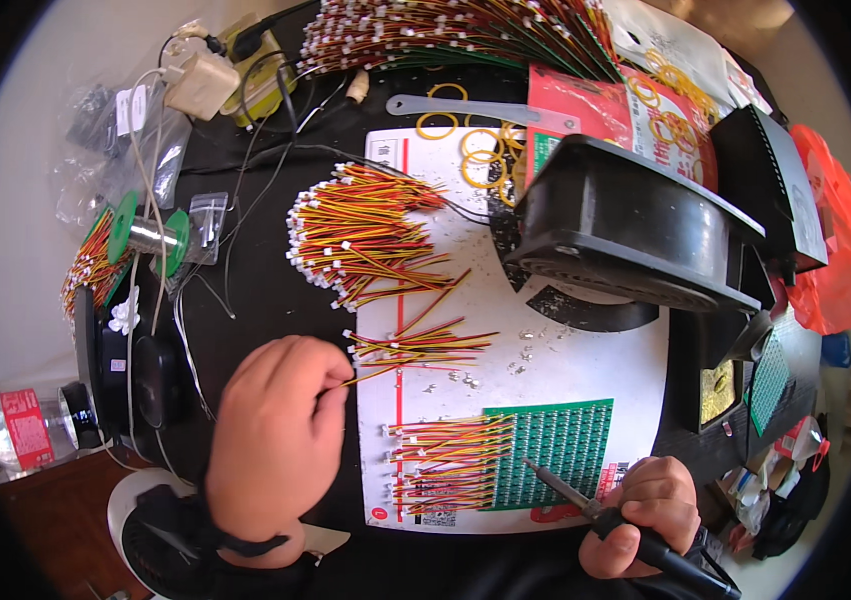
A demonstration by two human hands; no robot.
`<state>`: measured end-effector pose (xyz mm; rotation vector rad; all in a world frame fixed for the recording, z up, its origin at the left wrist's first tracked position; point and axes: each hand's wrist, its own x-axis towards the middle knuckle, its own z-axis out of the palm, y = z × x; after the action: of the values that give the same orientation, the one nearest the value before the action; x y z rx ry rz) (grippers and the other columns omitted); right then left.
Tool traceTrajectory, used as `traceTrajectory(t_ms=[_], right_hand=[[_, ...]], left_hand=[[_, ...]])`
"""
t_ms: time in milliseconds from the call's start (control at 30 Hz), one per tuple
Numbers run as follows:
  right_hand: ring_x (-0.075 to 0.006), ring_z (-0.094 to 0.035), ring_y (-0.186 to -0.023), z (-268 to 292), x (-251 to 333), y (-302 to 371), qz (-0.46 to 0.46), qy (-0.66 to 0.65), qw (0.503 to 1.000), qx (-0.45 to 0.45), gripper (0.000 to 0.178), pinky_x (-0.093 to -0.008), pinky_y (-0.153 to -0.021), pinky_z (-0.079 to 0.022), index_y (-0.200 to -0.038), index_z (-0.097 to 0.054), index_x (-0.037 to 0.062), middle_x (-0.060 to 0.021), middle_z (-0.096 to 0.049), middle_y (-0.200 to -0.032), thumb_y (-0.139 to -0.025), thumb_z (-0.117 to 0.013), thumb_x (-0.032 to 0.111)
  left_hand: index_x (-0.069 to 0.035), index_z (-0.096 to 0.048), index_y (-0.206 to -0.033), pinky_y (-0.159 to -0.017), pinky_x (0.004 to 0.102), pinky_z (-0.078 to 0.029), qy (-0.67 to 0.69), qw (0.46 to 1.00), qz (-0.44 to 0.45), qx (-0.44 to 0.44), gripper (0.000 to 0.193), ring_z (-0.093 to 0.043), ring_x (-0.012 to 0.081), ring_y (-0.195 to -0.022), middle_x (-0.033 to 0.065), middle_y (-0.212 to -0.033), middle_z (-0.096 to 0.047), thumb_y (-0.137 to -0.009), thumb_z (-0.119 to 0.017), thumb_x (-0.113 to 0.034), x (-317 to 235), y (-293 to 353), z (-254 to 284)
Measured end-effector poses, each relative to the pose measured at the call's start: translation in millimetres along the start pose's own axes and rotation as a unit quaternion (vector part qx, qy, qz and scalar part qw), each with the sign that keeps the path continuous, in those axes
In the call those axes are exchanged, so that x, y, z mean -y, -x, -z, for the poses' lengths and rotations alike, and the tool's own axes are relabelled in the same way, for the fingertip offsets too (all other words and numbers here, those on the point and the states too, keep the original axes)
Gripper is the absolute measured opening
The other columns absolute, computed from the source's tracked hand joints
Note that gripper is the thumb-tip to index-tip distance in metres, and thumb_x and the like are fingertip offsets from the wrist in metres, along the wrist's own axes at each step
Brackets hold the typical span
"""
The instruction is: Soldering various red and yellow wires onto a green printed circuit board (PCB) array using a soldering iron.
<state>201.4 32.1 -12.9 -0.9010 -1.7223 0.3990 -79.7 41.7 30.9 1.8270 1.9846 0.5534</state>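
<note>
My right hand (pixel 646 515) is wrapped round a soldering iron (pixel 601 515). The iron's tip is over the green circuit board (pixel 566 440), a panel with rows of small pads. Red, yellow and dark wire leads (pixel 451 455) lie side by side at the board's left edge, their white connectors pointing left. My left hand (pixel 281 430) is closed beside a small loose pile of leads (pixel 426 345). Its thumb and forefinger pinch the end of a yellow wire lead (pixel 371 376); the connector end is hidden in the fingers.
A larger heap of leads (pixel 366 230) lies behind the small pile. A black fan unit (pixel 636 220) stands at the back right. A solder spool (pixel 151 236) is at left. Rubber bands (pixel 486 165) and solder bits (pixel 526 350) lie on the white sheet (pixel 626 350).
</note>
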Motion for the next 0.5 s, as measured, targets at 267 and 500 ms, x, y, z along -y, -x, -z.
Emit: traceTrajectory(t_ms=[267,500], right_hand=[[-0.0126,-0.043,-0.047,-7,-5,9,0.012,-0.052,0.998,-0.046,0.029,-0.0243,-0.04,-0.033,-0.079,-0.049,0.0018,-0.0041,-0.045,-0.059,-0.085,-0.064,0.026],[-0.0124,-0.043,-0.047,-6,-3,6,0.01,-0.054,0.997,-0.051,0.029,-0.0244,-0.04,-0.032,-0.078,-0.049,0.0024,-0.0034,-0.043,-0.058,-0.085,-0.064,0.026]], left_hand=[[0.0,-0.064,-0.081,-0.067,0.0299,-0.046,0.056,0.995,-0.065,-0.051,0.018,-0.059,0.0228,-0.076,0.0144,-0.092,-0.058,-0.069,-0.061,0.012,-16,16,18],[-0.001,-0.067,-0.088,-0.066,0.0279,-0.052,0.348,0.931,-0.074,0.086,0.018,-0.067,0.017,-0.075,0.0123,-0.086,-0.068,-0.077,-0.074,0.012,-28,24,2]])
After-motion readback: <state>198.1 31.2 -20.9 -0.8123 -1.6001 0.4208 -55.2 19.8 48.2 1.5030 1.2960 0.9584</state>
